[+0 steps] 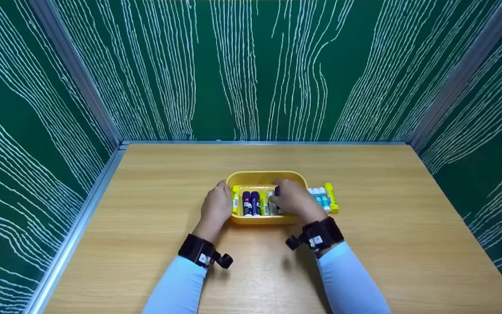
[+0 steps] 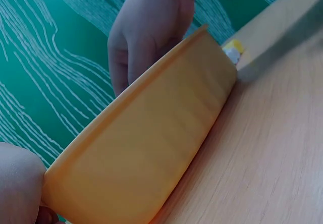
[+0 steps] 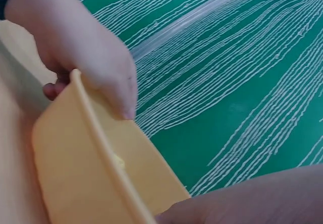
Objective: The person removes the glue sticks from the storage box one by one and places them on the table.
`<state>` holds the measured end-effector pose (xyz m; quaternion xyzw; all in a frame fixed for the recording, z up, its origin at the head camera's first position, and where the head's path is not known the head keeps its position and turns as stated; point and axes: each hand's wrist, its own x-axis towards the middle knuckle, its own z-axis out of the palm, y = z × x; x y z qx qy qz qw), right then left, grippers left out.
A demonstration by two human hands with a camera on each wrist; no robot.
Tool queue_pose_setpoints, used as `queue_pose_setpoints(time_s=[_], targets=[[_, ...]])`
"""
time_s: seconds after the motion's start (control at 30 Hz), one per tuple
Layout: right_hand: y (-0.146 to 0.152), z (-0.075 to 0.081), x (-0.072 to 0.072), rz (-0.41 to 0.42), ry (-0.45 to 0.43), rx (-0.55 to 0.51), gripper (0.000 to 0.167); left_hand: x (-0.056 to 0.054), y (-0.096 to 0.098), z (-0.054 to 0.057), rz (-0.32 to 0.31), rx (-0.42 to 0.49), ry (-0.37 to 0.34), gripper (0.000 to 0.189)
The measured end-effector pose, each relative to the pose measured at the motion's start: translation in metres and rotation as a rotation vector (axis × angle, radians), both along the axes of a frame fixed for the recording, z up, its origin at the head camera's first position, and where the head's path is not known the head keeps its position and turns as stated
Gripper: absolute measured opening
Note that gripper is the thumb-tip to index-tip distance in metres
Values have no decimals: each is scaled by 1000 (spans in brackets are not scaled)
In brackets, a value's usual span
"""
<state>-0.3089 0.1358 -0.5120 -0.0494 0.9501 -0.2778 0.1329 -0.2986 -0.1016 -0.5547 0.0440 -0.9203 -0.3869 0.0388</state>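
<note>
A yellow plastic tray (image 1: 266,220) sits on the table with a row of glue sticks in it. My left hand (image 1: 217,207) grips its left end, thumb at the rim; the left wrist view shows the tray's side wall (image 2: 146,138) up close. Over the tray's right part, my right hand (image 1: 296,198) reaches in from above, pinching a dark purple glue stick (image 1: 277,190) between thumb and fingers. Left of it lie a whitish glue stick (image 1: 272,204), a yellow-green one (image 1: 264,204), two dark purple ones (image 1: 251,204) and a yellow one (image 1: 235,199). The tray wall hides the right fingertips in the wrist views.
Outside the tray, against its right side, several white-and-teal glue sticks (image 1: 320,199) lie beside a yellow glue stick (image 1: 331,198). The wooden table (image 1: 168,183) is bounded by green walls (image 1: 203,87) with white wavy lines and metal edging (image 1: 76,222).
</note>
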Motion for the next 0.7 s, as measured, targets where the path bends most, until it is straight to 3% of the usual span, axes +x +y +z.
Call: queue_pose_setpoints(time_s=[0.7], targets=[[-10,-15,0,-11,9,42,48,-1,0,-2,4,19,5,45]])
